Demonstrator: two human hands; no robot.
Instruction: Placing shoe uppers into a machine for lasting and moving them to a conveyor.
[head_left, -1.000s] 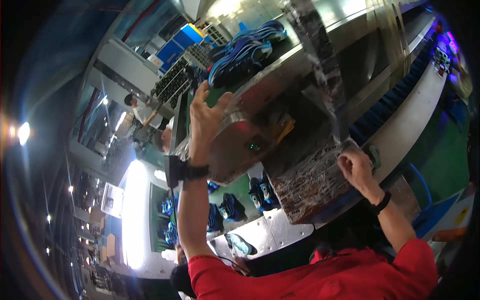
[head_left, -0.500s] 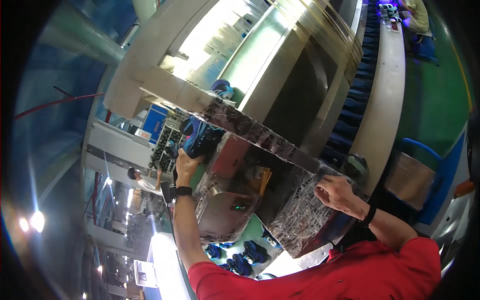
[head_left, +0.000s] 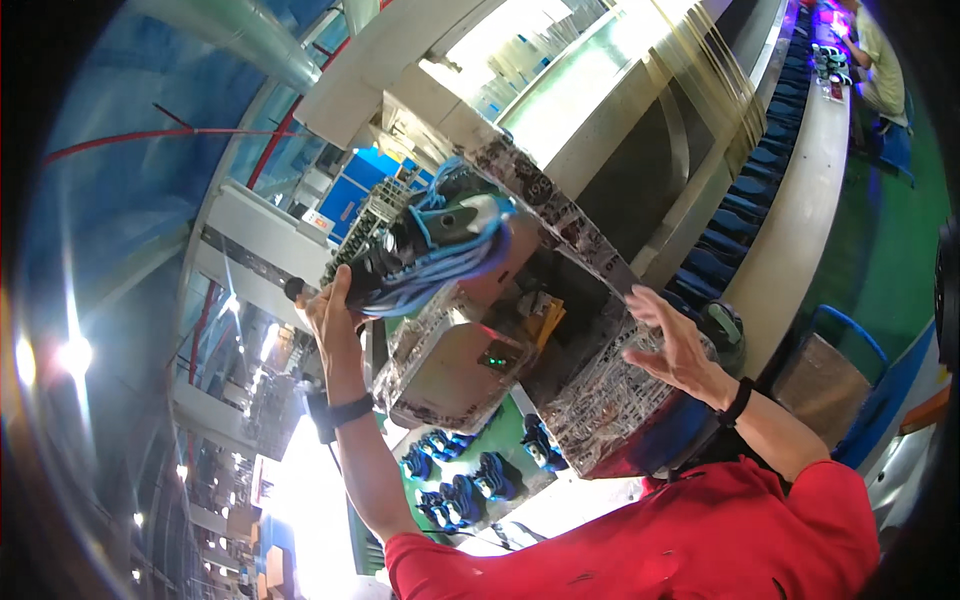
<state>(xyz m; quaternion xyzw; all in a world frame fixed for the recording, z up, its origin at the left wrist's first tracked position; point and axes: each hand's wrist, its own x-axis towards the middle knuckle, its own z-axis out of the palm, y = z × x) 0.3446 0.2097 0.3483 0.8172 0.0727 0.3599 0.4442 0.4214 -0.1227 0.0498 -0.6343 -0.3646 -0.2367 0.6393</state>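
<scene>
A black and blue shoe (head_left: 425, 245) is held up at its near end by my left hand (head_left: 334, 308), whose fingers are closed on it. The shoe is tilted and a little blurred, and part of it overlaps the taped machine beam (head_left: 560, 215). My right hand (head_left: 680, 350) is raised with its fingers spread and nothing in it. Under that hand is a machine housing (head_left: 600, 415) wrapped in clear film. Between my arms sits a rounded, film-wrapped machine box (head_left: 450, 375) with small green lights.
Several blue shoes (head_left: 455, 500) lie below the rounded box. A conveyor (head_left: 735, 225) carrying dark shoe parts runs along the right, beside a pale ledge (head_left: 795, 210). A dark shoe (head_left: 722, 325) is near my right hand. A person (head_left: 880, 65) sits at far right.
My left hand has pulled the shoe from the beam's far left end and lifted it closer. My right hand has opened from a loose curl. The second shoe near the beam is hidden now.
</scene>
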